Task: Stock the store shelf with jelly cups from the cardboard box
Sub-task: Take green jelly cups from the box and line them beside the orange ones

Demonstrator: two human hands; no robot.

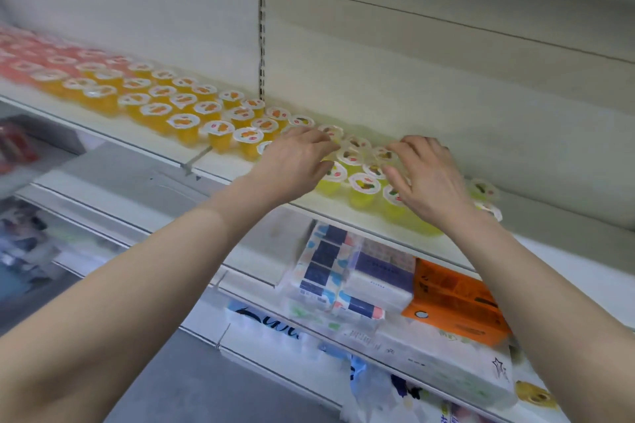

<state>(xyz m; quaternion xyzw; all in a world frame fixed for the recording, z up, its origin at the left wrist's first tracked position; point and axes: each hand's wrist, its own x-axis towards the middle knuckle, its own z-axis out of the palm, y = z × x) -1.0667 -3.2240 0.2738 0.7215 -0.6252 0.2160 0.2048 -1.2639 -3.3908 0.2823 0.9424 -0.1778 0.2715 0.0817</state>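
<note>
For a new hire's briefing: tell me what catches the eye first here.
The left hand and right hand reach onto the shelf, fingers bent over the yellow cups at its middle; whether they grip any is unclear. To their left run rows of orange cups, then blurred pink cups at the far left. Below sit tissue packs and an orange box.

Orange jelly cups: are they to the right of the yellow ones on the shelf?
No, the orange jelly cups sit left of the yellow jelly cups.
</note>
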